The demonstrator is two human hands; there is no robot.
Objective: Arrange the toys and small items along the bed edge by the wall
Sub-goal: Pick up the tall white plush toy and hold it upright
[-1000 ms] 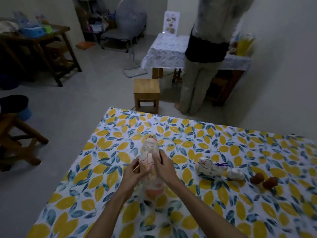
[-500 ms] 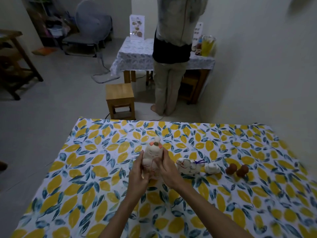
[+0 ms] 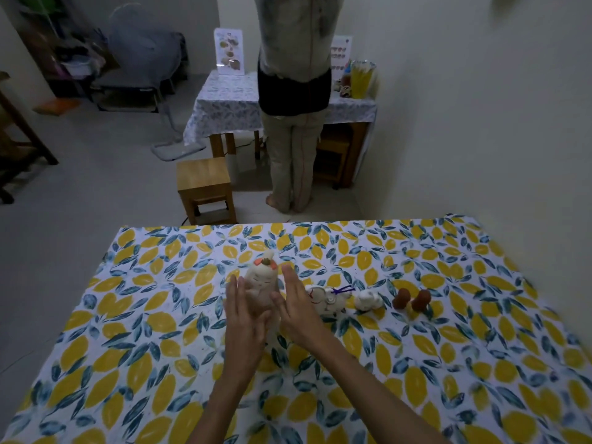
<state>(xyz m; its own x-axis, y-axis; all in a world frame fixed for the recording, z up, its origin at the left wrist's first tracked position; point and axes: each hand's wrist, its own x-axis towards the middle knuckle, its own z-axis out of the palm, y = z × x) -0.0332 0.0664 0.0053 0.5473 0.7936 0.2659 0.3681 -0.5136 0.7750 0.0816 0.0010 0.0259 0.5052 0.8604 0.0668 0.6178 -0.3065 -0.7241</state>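
A tall cream figurine (image 3: 263, 280) with an orange top stands upright on the bed's lemon-print sheet (image 3: 128, 331). My left hand (image 3: 245, 310) and my right hand (image 3: 296, 302) flank it with fingers straight and spread; the palms sit close to its sides, and I cannot tell if they touch it. To its right runs a row: a white painted cat toy (image 3: 326, 299) with a purple string, a small white figure (image 3: 368, 299), and two brown mushroom-like pieces (image 3: 411, 299).
A person (image 3: 296, 100) stands with their back to me beyond the bed's far edge, at a cloth-covered table (image 3: 224, 104). A wooden stool (image 3: 205, 187) stands on the floor near the bed. The wall (image 3: 480, 123) runs along the right. A fan (image 3: 144, 56) stands at back left.
Both hands have released their grip on the figurine and opened flat beside it. The figurine now stands on the sheet, in line with the other toys. The view has swung toward the wall.
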